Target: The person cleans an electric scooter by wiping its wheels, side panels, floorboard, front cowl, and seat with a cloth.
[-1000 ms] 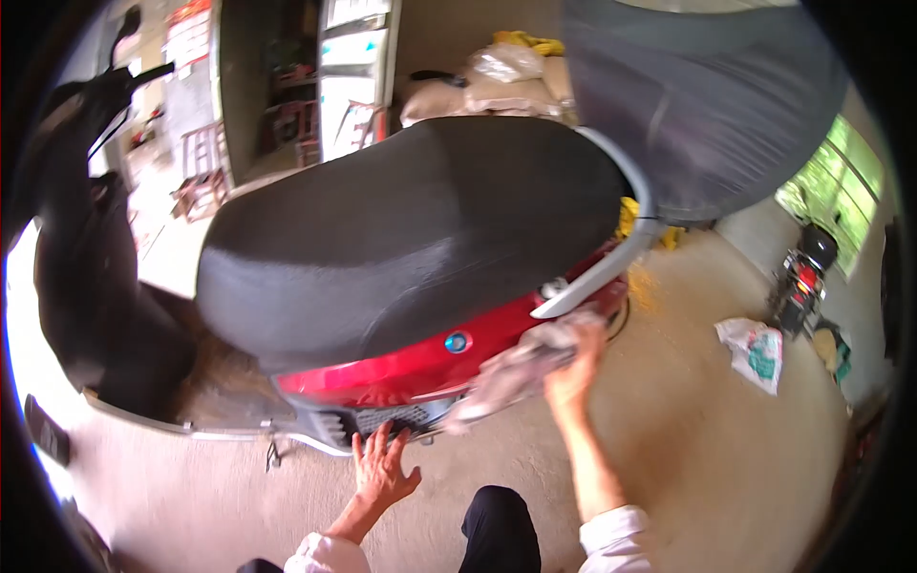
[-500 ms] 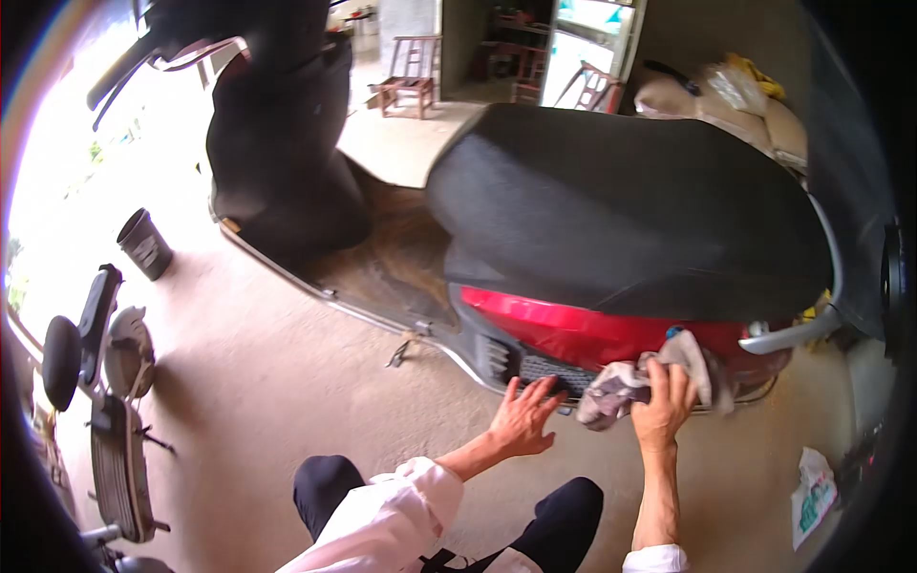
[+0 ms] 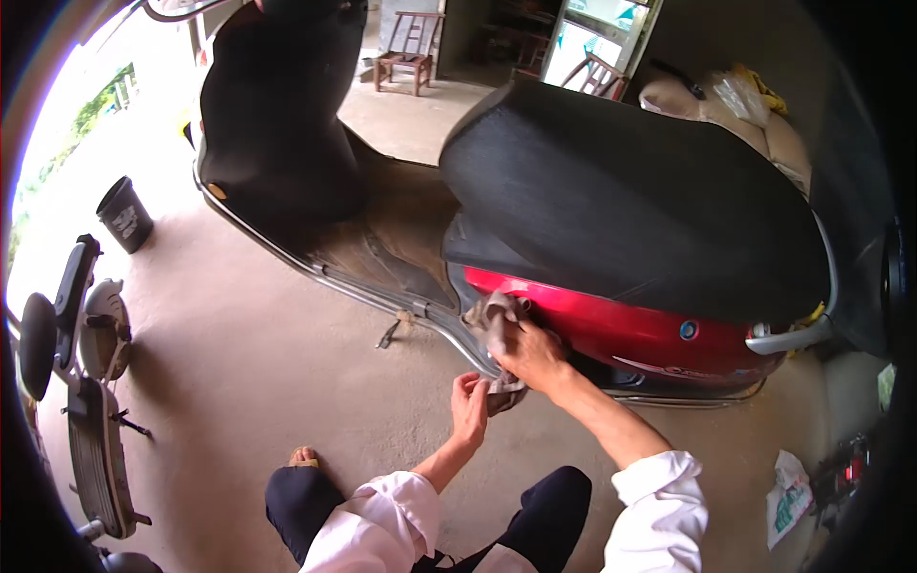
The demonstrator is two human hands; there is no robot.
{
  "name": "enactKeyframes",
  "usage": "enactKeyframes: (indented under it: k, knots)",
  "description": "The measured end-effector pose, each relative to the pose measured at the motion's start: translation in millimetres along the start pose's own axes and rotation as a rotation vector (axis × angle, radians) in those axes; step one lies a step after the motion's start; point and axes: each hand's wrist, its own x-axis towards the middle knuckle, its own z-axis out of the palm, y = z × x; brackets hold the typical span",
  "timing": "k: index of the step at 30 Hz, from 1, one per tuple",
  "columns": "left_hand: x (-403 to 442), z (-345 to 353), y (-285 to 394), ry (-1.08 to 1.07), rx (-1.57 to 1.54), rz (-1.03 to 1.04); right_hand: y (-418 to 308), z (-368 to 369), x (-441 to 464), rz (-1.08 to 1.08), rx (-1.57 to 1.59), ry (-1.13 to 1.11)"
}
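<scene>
A scooter with a black seat (image 3: 630, 205) and a red side panel (image 3: 611, 325) stands across the view. My right hand (image 3: 535, 355) is closed on a crumpled greyish cloth (image 3: 498, 320), which lies against the front end of the red panel and the dark trim below it. Lower down, my left hand (image 3: 468, 409) pinches a hanging end of the same cloth beside the scooter's metal side rail (image 3: 435, 329). The trim behind the cloth and right hand is hidden.
A small black bucket (image 3: 126, 218) and a small kick scooter with a seat (image 3: 95, 420) stand at left. Behind are a wooden chair (image 3: 409, 62) and stuffed sacks (image 3: 735, 119). A plastic bag (image 3: 787, 497) lies at lower right.
My right hand has carried the cloth leftward from the panel's rear to its front end. My left hand, spread against the dark trim before, has moved down and left and now pinches the cloth.
</scene>
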Motion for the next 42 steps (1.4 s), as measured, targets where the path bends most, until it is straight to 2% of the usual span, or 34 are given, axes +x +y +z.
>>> enactKeyframes:
  k: [2,3,4,6,7,9,12,13,15,16,19,20,22,24,26,29,30,32,33,36,38,40,42]
  knots:
    - [-8.1,15.4,-0.5,-0.196,0.218,0.129,7.7,-42.4,-34.6,-0.039,0.075,-0.326]
    - [-4.0,13.4,-27.6,-0.302,0.336,0.158,10.0,-54.4,-63.0,-0.006,0.029,-0.300]
    - [-20.2,18.4,-20.3,-0.414,0.476,0.157,12.7,-66.9,-94.4,0.028,-0.014,-0.273]
    - [-37.1,23.7,-9.5,-0.801,0.423,-0.179,22.4,-98.9,-141.0,0.091,0.009,-0.361]
    - [-46.8,27.9,-11.9,-0.859,0.365,-0.179,29.0,-114.4,-146.3,0.081,0.008,-0.376]
    - [-62.5,35.3,-15.2,-0.928,0.292,-0.202,33.5,-137.1,-151.1,0.104,-0.043,-0.271]
    - [-69.1,31.7,-23.0,-0.843,0.189,-0.225,33.7,-118.4,-135.6,0.033,-0.003,-0.204]
    - [-65.9,29.7,-23.7,-0.839,0.190,-0.222,29.6,-108.9,-124.3,0.001,0.006,-0.244]
    - [-58.0,23.1,-23.0,-0.653,0.119,-0.247,17.7,-82.8,-93.1,-0.063,-0.053,-0.337]
    - [-52.8,21.3,-19.3,-0.645,0.119,-0.235,13.8,-69.3,-73.7,-0.092,-0.084,-0.350]
    - [-40.8,22.9,-7.8,-0.332,-0.091,-0.149,2.7,-34.2,-18.7,-0.088,-0.063,-0.342]
    - [-34.3,19.8,-2.9,-0.329,-0.092,-0.142,-1.6,-25.7,0.5,-0.071,-0.046,-0.413]
    - [-24.4,11.8,4.5,-0.192,-0.271,0.028,-8.7,-19.3,44.1,0.003,0.015,-0.708]
    - [-9.1,-4.5,8.0,-0.105,-0.309,0.046,-12.2,0.3,68.0,0.089,0.129,-0.604]
    - [5.3,-16.3,16.7,-0.022,-0.291,0.065,-9.4,19.2,99.3,0.241,0.310,-0.354]
    - [28.1,-35.3,41.1,-0.100,-0.317,0.059,-14.8,77.6,141.7,0.379,0.130,-0.492]
    - [36.3,-40.7,50.9,-0.128,-0.292,0.073,-18.8,88.2,155.2,0.413,0.183,-0.606]
    - [45.8,-45.8,61.5,-0.119,-0.306,0.077,-27.8,89.6,159.9,0.401,0.125,-0.654]
    - [50.3,-44.1,64.4,-0.090,-0.276,0.073,-32.2,88.0,158.3,0.432,0.084,-0.542]
    - [65.4,-38.7,58.8,-0.097,-0.227,0.125,-29.2,76.4,139.2,0.370,0.190,-0.596]
    - [61.2,-24.3,53.6,-0.056,-0.145,0.156,-34.8,53.5,106.5,0.414,0.283,-0.621]
    - [53.1,-15.6,32.1,-0.121,-0.049,0.256,-42.8,20.5,60.7,0.528,0.301,-0.350]
    - [27.9,5.8,34.8,-0.224,-0.142,0.351,-37.8,-19.8,38.4,0.587,0.324,-0.350]
